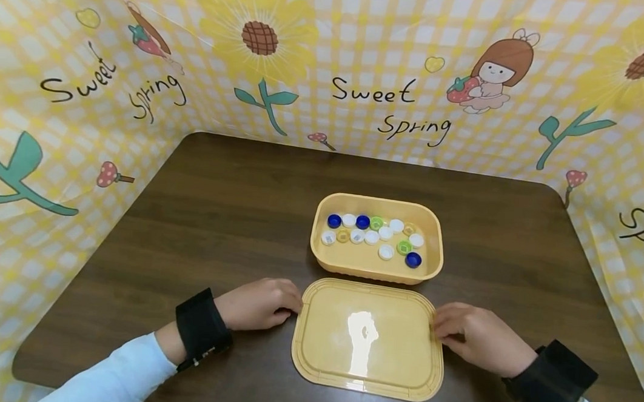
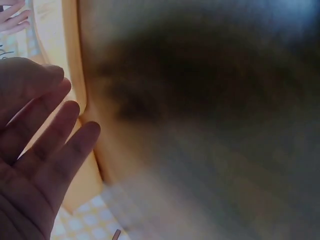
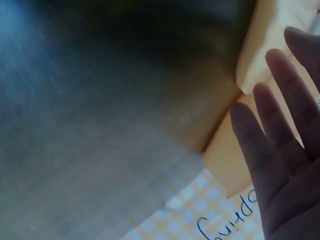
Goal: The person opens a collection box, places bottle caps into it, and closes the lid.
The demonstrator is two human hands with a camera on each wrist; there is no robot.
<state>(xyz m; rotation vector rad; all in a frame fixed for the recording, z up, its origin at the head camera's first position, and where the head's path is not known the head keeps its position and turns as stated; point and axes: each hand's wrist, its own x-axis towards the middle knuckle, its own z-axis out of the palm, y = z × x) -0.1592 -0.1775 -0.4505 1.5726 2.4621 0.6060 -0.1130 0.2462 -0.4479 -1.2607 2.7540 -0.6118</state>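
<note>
A flat yellow plastic lid (image 1: 325, 347) lies on the dark table, light glaring off its middle. At its left edge is my left hand (image 1: 259, 304), fingertips right at the rim. My right hand (image 1: 481, 337) is at the opposite edge in the same way. Both wrist views show the fingers of the left hand (image 2: 40, 135) and right hand (image 3: 280, 130) extended and slightly spread beside the lid's side. Just beyond the lid stands a matching yellow box (image 1: 346, 264), uncovered. Several bottle caps lie inside: blue caps (image 1: 413, 260), white caps (image 1: 386, 252), green caps (image 1: 376, 222) and yellowish caps (image 1: 343, 235).
The brown wooden table (image 1: 217, 220) has rounded far corners. A yellow-and-white checked cloth (image 1: 318, 61) with flowers and lettering stands up around its back and sides. Black bands (image 1: 202, 328) wrap both wrists, below light blue sleeves (image 1: 116, 372).
</note>
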